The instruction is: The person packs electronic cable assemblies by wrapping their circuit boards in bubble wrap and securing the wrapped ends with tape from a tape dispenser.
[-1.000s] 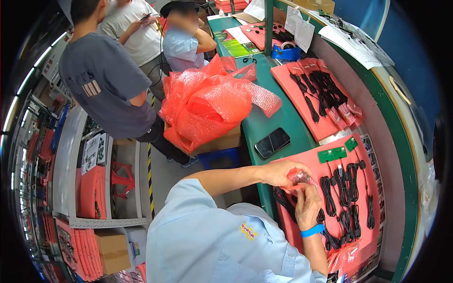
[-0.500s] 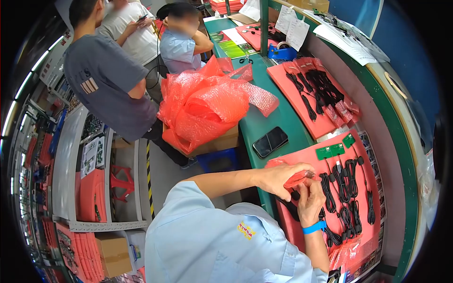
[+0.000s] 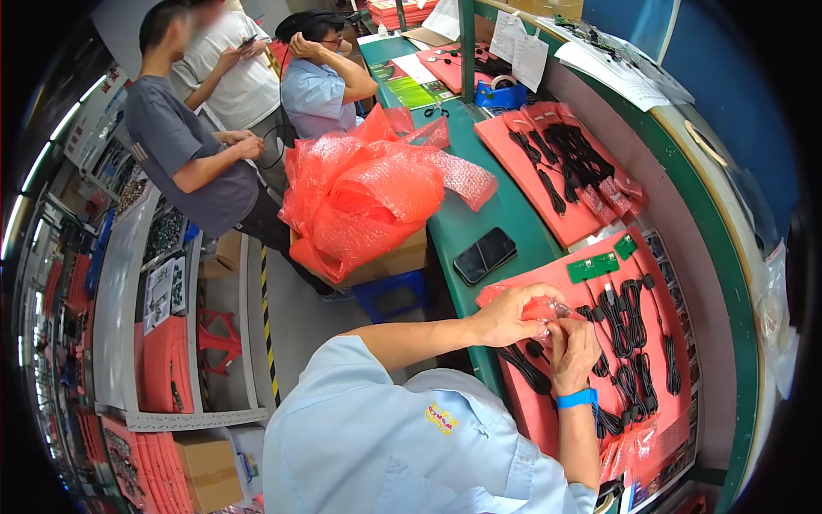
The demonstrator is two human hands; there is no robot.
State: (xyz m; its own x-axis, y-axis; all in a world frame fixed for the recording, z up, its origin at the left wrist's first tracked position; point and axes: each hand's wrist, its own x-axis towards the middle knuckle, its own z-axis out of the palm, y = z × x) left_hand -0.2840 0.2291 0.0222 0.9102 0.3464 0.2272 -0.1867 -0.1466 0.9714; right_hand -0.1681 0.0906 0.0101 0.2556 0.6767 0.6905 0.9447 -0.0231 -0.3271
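Note:
My left hand [image 3: 507, 319] is closed around a small piece of red bubble wrap [image 3: 538, 310], possibly a pouch. My right hand [image 3: 574, 351], with a blue band at its wrist, pinches the edge of the same wrap near its right end. What lies inside the wrap is hidden. Just below my hands, a coiled black cable [image 3: 524, 370] rests on the pink foam sheet [image 3: 548, 437]. To the right, several coiled black cables [image 3: 629, 317] lie in rows, with green circuit boards [image 3: 592, 268] at their upper ends.
A black phone [image 3: 485, 255] lies on the green bench [image 3: 449, 218]. A large heap of red bubble wrap [image 3: 360, 206] rises from a cardboard box at left. Farther back, another foam sheet [image 3: 505, 163] bears bundled cables. Several people are beyond the heap; shelves stand left.
Both hands stay on the red bubble wrap, with more of it showing between them. The coiled cable below them shows more. A standing person has turned and lowered their forearms.

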